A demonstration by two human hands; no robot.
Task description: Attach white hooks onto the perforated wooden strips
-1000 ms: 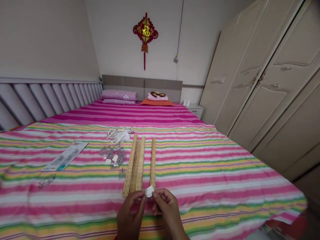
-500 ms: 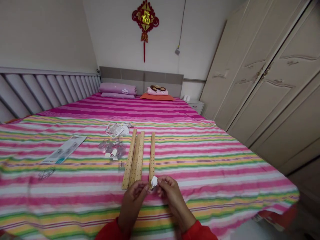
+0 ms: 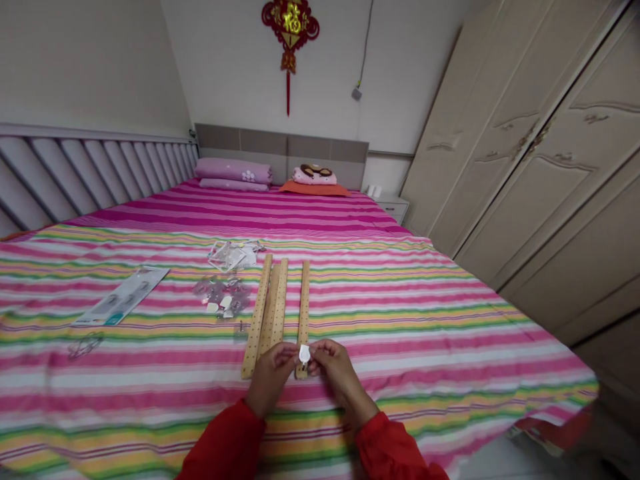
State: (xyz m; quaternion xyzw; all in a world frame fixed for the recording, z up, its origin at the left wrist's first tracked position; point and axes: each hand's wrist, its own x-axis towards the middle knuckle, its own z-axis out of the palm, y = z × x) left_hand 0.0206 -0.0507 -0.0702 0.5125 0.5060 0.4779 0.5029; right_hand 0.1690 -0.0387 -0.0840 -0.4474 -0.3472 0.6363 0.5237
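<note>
Between my two hands is a small white adhesive hook (image 3: pixel 305 353), with a bit of metal showing at its lower end. My left hand (image 3: pixel 273 372) pinches it from the left, fingertips closed at its edge. On the other side, the thumb and fingers of my right hand (image 3: pixel 336 368) are closed on its right edge. Directly beneath it lies a single wooden strip with rows of holes (image 3: pixel 304 300), its near end showing below the hook. To the left, several more wooden strips (image 3: pixel 261 313) lie lengthwise, side by side, close to my left hand.
Left of the strips lie small clear packets with white and metal pieces (image 3: pixel 225 303) and a heap of card-like packaging (image 3: pixel 235 255). Farther left are a blister card (image 3: pixel 123 297) and a thin crumpled clear item (image 3: pixel 86 345). Everything rests on a striped bedspread (image 3: pixel 425 373).
Both hands and the white hook have shifted slightly up and away from me over the wooden strip. The hook now faces me more squarely. The whole view has tilted slightly.
</note>
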